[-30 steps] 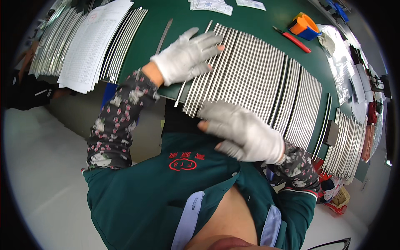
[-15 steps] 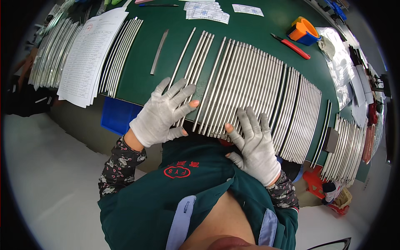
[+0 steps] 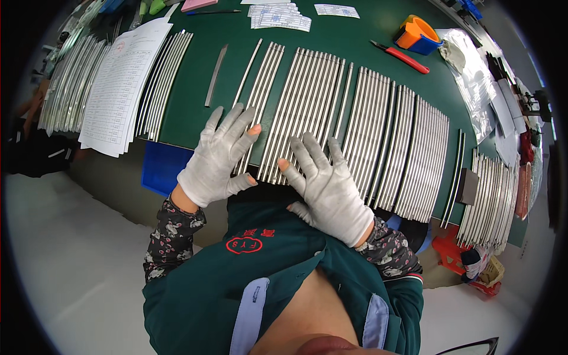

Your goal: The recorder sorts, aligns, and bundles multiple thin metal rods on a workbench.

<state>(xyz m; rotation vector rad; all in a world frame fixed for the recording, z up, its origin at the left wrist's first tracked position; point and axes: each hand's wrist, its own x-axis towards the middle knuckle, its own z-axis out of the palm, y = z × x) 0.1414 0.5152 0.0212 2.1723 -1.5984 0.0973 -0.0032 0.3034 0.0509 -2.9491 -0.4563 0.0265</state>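
Both of my hands wear white gloves with bare thumb and finger tips. My left hand [image 3: 220, 155], fingers spread, rests on the near ends of a single metal rod [image 3: 248, 71] and a small group of rods [image 3: 266, 74] beside it. My right hand [image 3: 325, 183] lies open, its fingers across the near part of a wider row of silver rods [image 3: 307, 83]. A couple of rods [image 3: 345, 97] stand a little apart on that row's right. Farther right lie more rows of rods [image 3: 370, 112], side by side with narrow gaps. Neither hand grasps anything.
On the green table [image 3: 201, 35] lie a thin flat strip [image 3: 216, 74], paper slips [image 3: 278, 16] and red-handled pliers [image 3: 408, 60] near an orange-and-blue tape holder [image 3: 418, 35]. Printed sheets [image 3: 121, 89] cover rods at left. A dark block [image 3: 468, 186] sits among rods at right.
My right hand has moved left, and part of the wide row of rods has shifted left with it, opening gaps in the row. The whole view has shifted slightly.
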